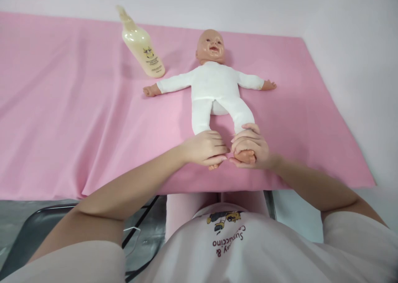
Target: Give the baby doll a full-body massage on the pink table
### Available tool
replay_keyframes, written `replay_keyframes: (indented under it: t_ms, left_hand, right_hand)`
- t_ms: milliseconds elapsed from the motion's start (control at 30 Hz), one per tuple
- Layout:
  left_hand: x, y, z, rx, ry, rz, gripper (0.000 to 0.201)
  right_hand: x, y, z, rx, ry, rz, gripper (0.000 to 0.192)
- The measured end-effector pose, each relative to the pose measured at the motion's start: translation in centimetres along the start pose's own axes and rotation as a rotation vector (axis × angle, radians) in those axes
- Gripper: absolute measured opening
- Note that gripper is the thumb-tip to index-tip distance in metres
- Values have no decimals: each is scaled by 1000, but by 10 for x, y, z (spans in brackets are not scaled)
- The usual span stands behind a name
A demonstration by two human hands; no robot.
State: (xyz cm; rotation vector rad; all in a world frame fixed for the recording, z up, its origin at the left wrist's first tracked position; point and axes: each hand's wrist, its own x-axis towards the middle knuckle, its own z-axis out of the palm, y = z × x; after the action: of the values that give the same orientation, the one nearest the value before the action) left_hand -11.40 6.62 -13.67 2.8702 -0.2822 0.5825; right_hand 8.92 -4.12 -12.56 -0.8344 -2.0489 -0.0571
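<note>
Pink cloth (62,108) covers the bench; its left two-thirds lie bare and wrinkled, open room running to the near edge, which drops off just in front of the person's shirt. One bottle (141,44) of cream-coloured lotion lies tilted near the far edge, just beside the doll's outstretched arm, not touching it. One doll (214,84) in a white suit lies on its back, head toward the far wall, arms spread, feet toward the near edge. Two hands at the feet: left hand (205,148) with fingers curled closed over one foot; right hand (248,148) with fingers wrapped around the other foot, toes showing. The hands touch each other. A narrower bare strip of cloth runs right of the doll to the right edge.
</note>
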Motion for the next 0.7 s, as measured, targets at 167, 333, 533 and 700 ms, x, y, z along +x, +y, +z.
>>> replay_keyframes:
  t_ms: [167, 333, 533, 700]
  left_hand:
    - [1, 1, -1, 15, -31, -16, 51]
    - [2, 0, -1, 53, 17, 5, 48]
    - [1, -2, 0, 102, 28, -9, 46]
    - [0, -3, 1, 85, 8, -21, 49]
  right_hand:
    - [2, -3, 0, 20, 23, 51, 23]
    - [2, -1, 1, 40, 40, 41, 22]
    - [2, 2, 0, 33, -4, -61, 18]
    - [1, 4, -2, 68, -49, -74, 8]
